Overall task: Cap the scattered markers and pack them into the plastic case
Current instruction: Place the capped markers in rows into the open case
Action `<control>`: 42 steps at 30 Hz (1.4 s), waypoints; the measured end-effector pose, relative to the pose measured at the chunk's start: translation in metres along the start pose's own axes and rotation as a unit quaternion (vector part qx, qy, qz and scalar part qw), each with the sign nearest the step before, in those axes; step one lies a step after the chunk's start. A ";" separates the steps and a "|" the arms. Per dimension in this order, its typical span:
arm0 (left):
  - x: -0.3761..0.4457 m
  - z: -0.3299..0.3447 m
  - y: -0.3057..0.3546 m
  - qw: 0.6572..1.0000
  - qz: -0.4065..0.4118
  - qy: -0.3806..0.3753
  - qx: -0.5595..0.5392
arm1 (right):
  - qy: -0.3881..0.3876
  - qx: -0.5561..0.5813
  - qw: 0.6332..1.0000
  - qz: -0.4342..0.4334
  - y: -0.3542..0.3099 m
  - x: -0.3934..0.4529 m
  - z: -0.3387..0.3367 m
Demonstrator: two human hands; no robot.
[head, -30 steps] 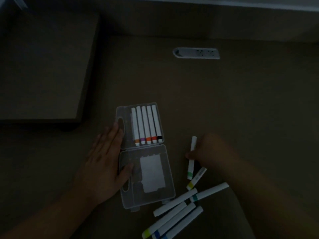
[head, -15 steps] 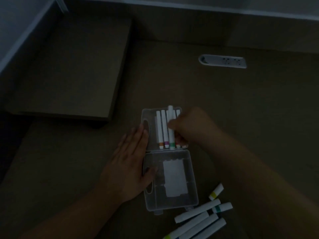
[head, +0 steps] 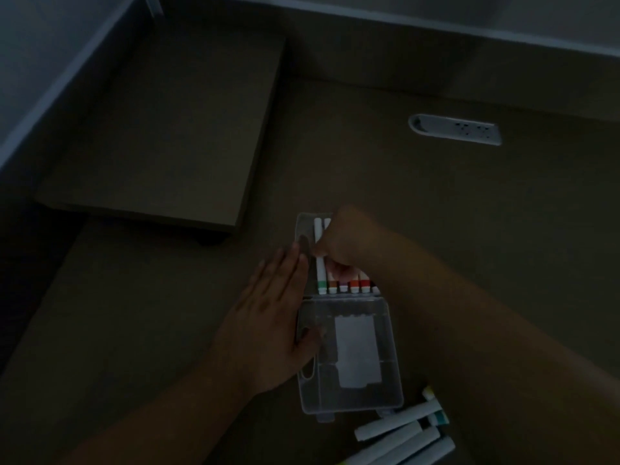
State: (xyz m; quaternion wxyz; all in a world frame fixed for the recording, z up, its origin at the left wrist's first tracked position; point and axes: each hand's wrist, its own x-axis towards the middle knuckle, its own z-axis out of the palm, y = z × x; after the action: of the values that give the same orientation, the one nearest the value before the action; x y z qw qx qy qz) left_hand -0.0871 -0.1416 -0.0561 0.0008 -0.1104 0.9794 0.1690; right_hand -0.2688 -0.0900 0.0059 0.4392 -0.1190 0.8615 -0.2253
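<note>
The clear plastic case (head: 352, 397) lies open on the brown desk, its lid half nearest me. Its far half holds a row of white markers (head: 355, 286) with coloured bands. My right hand (head: 345, 239) is over that row and pinches the green-banded marker (head: 321, 273) at the row's left end. My left hand (head: 268, 327) lies flat with straight fingers against the case's left edge, thumb on the lid. Several loose white markers (head: 399, 434) lie on the desk at the bottom right of the case.
A raised brown platform (head: 161, 129) stands at the back left. A grey power socket strip (head: 454, 129) is set into the desk at the back right. A pale wall edge (head: 436, 31) runs along the back.
My right hand picked the green marker off the desk and carried it to the case, now at the left end of the row. The view shifted left; my left hand stayed put.
</note>
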 end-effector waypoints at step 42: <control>0.000 -0.003 0.002 0.999 -0.012 -0.034 0.002 | 0.052 -0.014 0.984 0.168 0.182 -0.100 -0.040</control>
State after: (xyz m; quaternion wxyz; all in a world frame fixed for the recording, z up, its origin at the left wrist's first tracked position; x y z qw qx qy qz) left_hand -0.0871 -0.1404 -0.0528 0.0359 -0.1163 0.9778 0.1704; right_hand -0.2443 0.1196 0.0070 0.4241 0.0330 0.8938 -0.1421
